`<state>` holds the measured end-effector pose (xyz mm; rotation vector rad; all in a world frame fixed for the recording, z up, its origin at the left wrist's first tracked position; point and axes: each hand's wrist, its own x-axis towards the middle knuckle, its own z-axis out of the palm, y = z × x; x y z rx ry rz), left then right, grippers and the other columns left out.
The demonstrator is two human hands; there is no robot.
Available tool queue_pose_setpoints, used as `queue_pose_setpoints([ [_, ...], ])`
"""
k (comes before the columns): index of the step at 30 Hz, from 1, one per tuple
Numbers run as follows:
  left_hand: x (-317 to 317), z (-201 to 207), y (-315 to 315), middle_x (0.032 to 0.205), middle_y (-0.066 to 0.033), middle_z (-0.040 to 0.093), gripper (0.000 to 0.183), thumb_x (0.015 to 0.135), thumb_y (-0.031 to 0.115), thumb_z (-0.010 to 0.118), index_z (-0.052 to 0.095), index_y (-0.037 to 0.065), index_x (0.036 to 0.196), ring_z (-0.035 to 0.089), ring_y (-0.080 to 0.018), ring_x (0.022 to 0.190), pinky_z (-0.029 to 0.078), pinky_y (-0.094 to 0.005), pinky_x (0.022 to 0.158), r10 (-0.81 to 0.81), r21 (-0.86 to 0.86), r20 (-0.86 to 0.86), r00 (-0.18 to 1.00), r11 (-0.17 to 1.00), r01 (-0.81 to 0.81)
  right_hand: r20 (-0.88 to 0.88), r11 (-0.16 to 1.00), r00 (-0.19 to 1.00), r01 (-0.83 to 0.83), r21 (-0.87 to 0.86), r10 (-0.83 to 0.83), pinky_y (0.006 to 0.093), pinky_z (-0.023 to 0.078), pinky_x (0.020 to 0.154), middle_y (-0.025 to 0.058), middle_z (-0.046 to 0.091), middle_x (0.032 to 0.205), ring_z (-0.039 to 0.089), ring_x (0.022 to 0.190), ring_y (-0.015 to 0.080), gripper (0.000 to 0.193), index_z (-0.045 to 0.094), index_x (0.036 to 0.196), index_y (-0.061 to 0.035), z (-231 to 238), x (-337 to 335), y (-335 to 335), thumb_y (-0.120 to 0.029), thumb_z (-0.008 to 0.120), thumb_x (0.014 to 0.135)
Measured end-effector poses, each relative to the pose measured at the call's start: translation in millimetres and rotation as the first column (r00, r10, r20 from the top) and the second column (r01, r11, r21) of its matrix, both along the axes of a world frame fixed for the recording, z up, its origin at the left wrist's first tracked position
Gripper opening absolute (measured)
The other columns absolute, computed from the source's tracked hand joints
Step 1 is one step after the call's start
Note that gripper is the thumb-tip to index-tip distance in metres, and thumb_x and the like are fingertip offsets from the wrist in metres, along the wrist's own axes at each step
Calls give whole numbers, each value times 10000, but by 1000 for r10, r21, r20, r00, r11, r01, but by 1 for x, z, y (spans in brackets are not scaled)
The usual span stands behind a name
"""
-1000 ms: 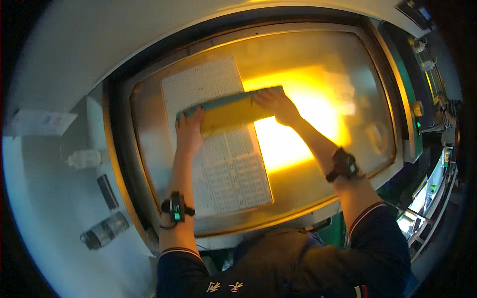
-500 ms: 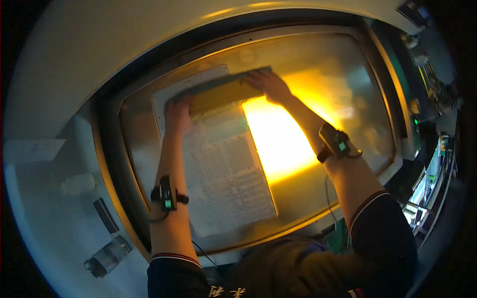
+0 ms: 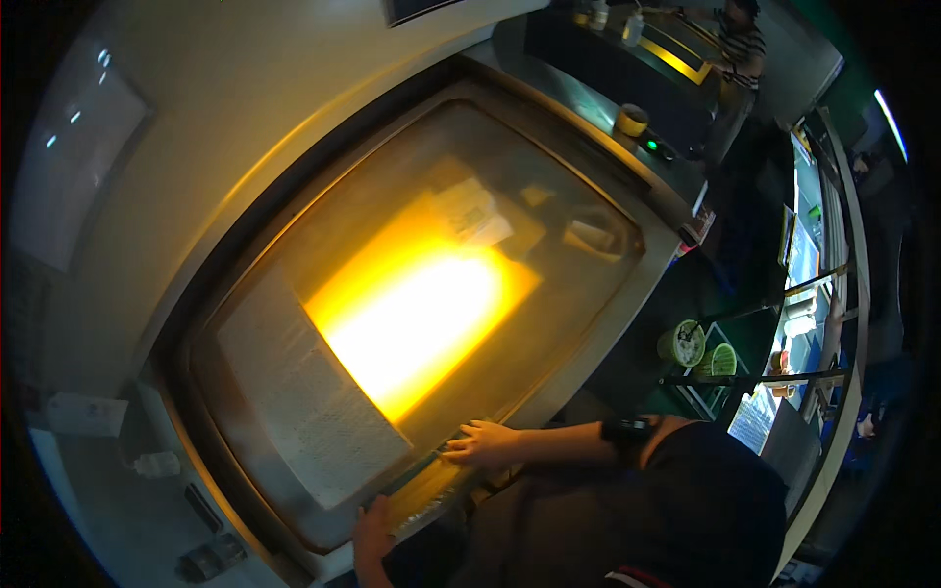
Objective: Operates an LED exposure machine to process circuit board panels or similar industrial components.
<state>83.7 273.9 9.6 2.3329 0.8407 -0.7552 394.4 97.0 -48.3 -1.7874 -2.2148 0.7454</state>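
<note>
My left hand is at the left end of a long, flat yellowish strip, near the table's front corner. My right hand lies over the strip's other end, fingers reaching past its edge. Both hands grip the strip between them; its exact kind is not clear. Beyond it, a pale rectangular sheet covered in fine marks lies flat on the light table. A bright yellow-white glow spreads from the sheet's right side. My forearms and dark clothing hide part of the near edge.
A dark raised rim borders the table. Right of it are two green buckets and a lit rack. At the far right another person stands by a dark bench. A clear bottle stands at lower left.
Both hands have drawn the strip from the sheet's far end to the table's near edge. The view has turned, and the sheet now lies uncovered.
</note>
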Motion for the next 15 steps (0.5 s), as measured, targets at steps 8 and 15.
queue_pose_setpoints([
  [8, 129, -11, -87, 1372, -152, 520, 631, 800, 75, 614, 446, 112, 1408, 518, -346, 1234, 421, -410, 1034, 224, 31, 117, 967, 973, -229, -114, 836, 842, 538, 106, -527, 355, 493, 868, 69, 632, 1186, 612, 1056, 242, 450, 613, 1194, -119, 23, 301, -97, -231, 680, 763],
  [15, 169, -31, -96, 1366, -145, 527, 595, 829, 96, 535, 448, 152, 1415, 524, -304, 1241, 431, -389, 1027, 224, 59, 194, 955, 969, -239, 62, 204, 199, 853, 481, -978, 445, 400, 1027, 207, 519, 1318, 498, 1231, 347, 798, 506, 1318, -49, 71, 578, -233, -454, 768, 683],
])
